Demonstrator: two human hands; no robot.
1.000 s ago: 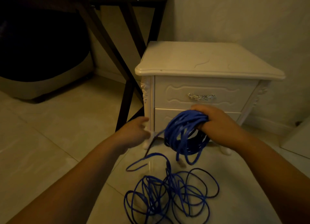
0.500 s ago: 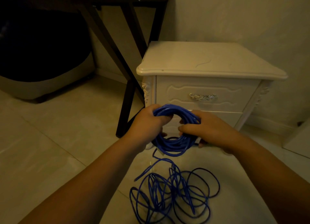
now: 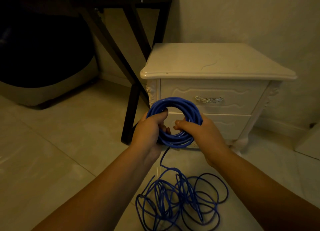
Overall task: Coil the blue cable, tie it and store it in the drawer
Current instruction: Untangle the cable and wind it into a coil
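A round coil of blue cable (image 3: 181, 104) stands upright in front of the white nightstand (image 3: 213, 66). My left hand (image 3: 149, 128) grips the coil's left side, thumb over the strands. My right hand (image 3: 199, 130) grips its right side, thumb inside the ring. One strand drops from the coil's bottom to a loose tangle of the same blue cable (image 3: 180, 203) on the floor tiles. The upper drawer (image 3: 242, 99) with its silver handle (image 3: 209, 99) is closed, and so is the lower drawer (image 3: 228, 125) behind my hands.
A dark table with crossed black legs (image 3: 131, 99) stands left of the nightstand. A dark rounded object with a pale base (image 3: 43, 92) sits at far left. A pale panel edge (image 3: 310, 144) shows at far right. Beige floor tiles (image 3: 60, 144) spread to the left.
My left hand left the loose strand and took hold of the coil. Both hands turned the coil upright into an open ring and raised it slightly.
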